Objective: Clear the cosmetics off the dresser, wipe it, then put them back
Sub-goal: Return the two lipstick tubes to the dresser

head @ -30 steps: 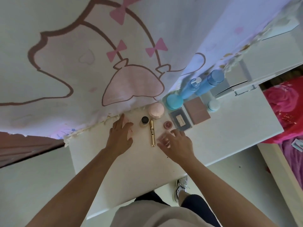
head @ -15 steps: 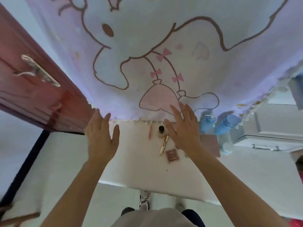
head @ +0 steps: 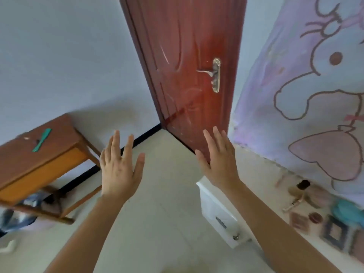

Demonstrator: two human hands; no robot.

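Left grip (head: 118, 172), right grip (head: 220, 164) outstretched, well apart

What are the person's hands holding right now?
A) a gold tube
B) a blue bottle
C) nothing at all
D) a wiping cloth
C: the left hand and the right hand are both held up empty with straight fingers; the gold tube lies on the dresser.
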